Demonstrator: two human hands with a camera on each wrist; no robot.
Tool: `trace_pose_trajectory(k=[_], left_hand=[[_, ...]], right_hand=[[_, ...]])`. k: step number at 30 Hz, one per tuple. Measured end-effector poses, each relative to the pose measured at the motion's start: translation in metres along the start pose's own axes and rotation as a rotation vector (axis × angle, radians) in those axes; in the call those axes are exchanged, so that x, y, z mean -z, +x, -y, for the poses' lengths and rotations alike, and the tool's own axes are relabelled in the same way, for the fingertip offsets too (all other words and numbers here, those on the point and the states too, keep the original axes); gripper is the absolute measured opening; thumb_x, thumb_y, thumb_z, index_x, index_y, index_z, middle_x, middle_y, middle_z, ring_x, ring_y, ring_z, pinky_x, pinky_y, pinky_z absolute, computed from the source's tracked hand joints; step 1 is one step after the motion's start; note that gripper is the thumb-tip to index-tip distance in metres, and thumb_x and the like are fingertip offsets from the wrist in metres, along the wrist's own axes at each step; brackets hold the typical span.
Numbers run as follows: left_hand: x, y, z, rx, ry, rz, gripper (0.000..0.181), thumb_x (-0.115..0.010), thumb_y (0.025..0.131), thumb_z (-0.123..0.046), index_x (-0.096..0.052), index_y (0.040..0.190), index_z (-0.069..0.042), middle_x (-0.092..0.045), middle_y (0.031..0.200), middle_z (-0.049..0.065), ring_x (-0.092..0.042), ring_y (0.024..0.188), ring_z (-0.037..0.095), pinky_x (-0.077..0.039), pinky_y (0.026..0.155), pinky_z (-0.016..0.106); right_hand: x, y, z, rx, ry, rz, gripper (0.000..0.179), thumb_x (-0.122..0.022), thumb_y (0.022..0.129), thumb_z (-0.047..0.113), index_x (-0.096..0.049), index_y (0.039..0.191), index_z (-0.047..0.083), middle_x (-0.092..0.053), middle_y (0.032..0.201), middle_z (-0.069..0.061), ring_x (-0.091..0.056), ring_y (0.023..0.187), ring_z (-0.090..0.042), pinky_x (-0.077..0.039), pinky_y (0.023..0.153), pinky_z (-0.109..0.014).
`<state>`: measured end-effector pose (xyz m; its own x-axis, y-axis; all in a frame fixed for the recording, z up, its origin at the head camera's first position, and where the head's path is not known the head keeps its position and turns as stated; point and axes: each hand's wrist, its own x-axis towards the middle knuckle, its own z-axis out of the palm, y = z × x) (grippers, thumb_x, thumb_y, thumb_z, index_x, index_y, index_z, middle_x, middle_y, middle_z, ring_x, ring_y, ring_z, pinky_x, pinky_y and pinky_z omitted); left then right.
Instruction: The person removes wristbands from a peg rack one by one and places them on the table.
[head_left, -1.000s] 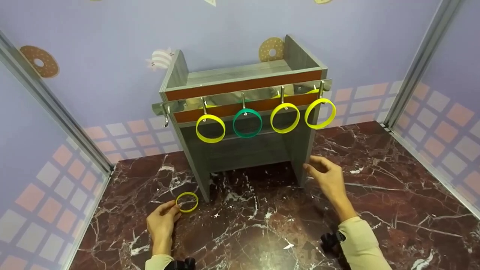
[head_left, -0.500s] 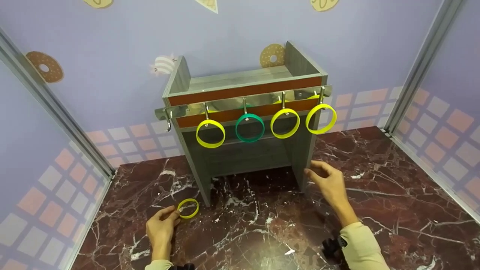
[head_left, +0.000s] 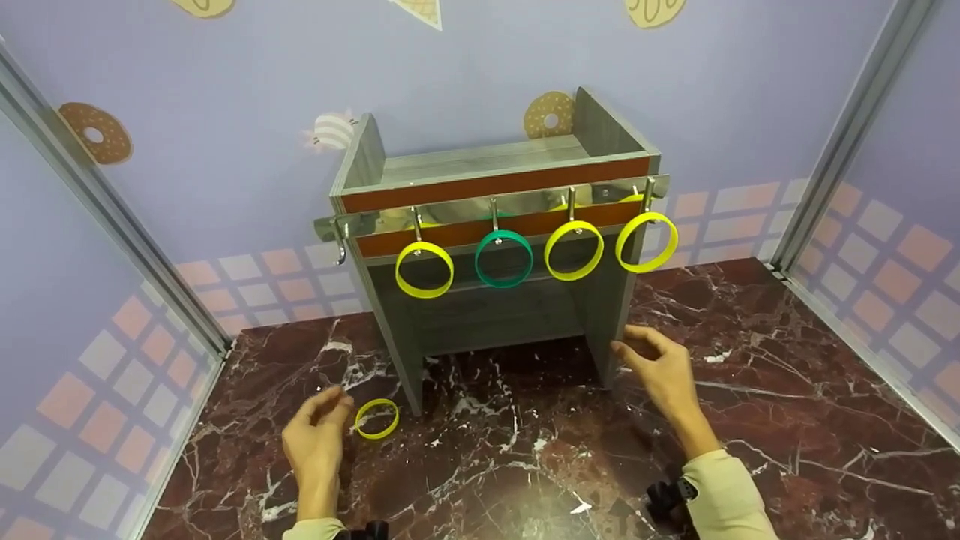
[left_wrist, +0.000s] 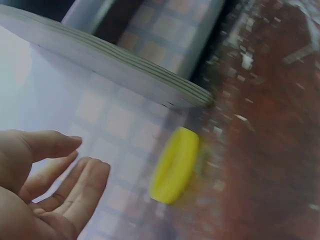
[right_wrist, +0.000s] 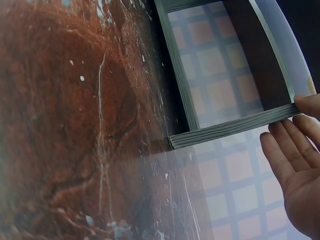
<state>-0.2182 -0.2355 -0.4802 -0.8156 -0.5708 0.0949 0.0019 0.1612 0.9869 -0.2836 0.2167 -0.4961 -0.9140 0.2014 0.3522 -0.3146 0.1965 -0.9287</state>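
A yellow ring [head_left: 377, 418] lies on the marbled tabletop by the left foot of a grey wooden shelf [head_left: 394, 337]. Just to its left is my left hand [head_left: 313, 442], fingers loosely bent and holding nothing; the left wrist view has a gap between the fingertips and the ring [left_wrist: 175, 165]. My right hand [head_left: 664, 371] holds the shelf's right side panel [right_wrist: 235, 125] at its front edge, thumb on one side and fingers on the other. From the metal hook rail [head_left: 465, 210] hang three yellow rings [head_left: 424, 292] and a green ring [head_left: 504, 283].
At the rail's left end a hook [head_left: 341, 251] carries no ring. Patterned walls [head_left: 465, 67] close in the back and both sides of the marbled tabletop [head_left: 510, 480]. A small white scrap [head_left: 581, 508] lies near the front.
My left hand has let go of the yellow ring and drawn back slightly to the left; the ring stays on the table. The right hand keeps its place at the shelf. The head view has shifted.
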Motion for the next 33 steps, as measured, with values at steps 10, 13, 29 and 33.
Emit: trace_pose_trajectory(k=[10, 13, 29, 33], left_hand=[[-0.002, -0.016, -0.053, -0.196, -0.229, -0.006, 0.025, -0.079, 0.095, 0.001, -0.074, 0.118, 0.009, -0.077, 0.113, 0.013, -0.075, 0.092, 0.009, -0.062, 0.084, 0.02], [-0.004, -0.021, -0.066, -0.25, -0.3, 0.007, 0.024, -0.079, 0.094, 0.004, -0.074, 0.116, 0.011, -0.078, 0.107, 0.009, -0.076, 0.091, 0.012, -0.062, 0.085, 0.023], [-0.026, -0.036, -0.123, -0.458, -0.422, 0.218, 0.028, -0.078, 0.091, 0.01, -0.072, 0.119, 0.012, -0.075, 0.118, 0.022, -0.076, 0.102, 0.026, -0.063, 0.091, 0.034], [-0.032, -0.033, -0.13, -0.466, -0.429, 0.285, 0.029, -0.077, 0.092, 0.01, -0.072, 0.121, 0.012, -0.074, 0.121, 0.023, -0.076, 0.103, 0.025, -0.063, 0.091, 0.034]], right_hand=[[0.002, -0.001, -0.001, 0.023, 0.014, 0.002, 0.025, -0.08, 0.094, -0.003, -0.074, 0.117, -0.01, -0.077, 0.1, -0.02, -0.074, 0.08, -0.011, -0.064, 0.074, -0.023], [0.002, -0.001, -0.001, 0.028, 0.016, -0.008, 0.024, -0.08, 0.093, -0.004, -0.074, 0.116, -0.011, -0.077, 0.099, -0.02, -0.074, 0.08, -0.012, -0.064, 0.073, -0.024], [-0.001, 0.0, -0.001, -0.002, 0.03, 0.013, 0.025, -0.079, 0.094, -0.004, -0.074, 0.118, -0.01, -0.076, 0.106, -0.024, -0.074, 0.085, -0.01, -0.065, 0.078, -0.029], [-0.001, -0.001, 0.001, 0.005, 0.024, 0.02, 0.028, -0.08, 0.095, 0.0, -0.074, 0.12, -0.009, -0.076, 0.108, -0.024, -0.074, 0.084, -0.009, -0.064, 0.077, -0.025]])
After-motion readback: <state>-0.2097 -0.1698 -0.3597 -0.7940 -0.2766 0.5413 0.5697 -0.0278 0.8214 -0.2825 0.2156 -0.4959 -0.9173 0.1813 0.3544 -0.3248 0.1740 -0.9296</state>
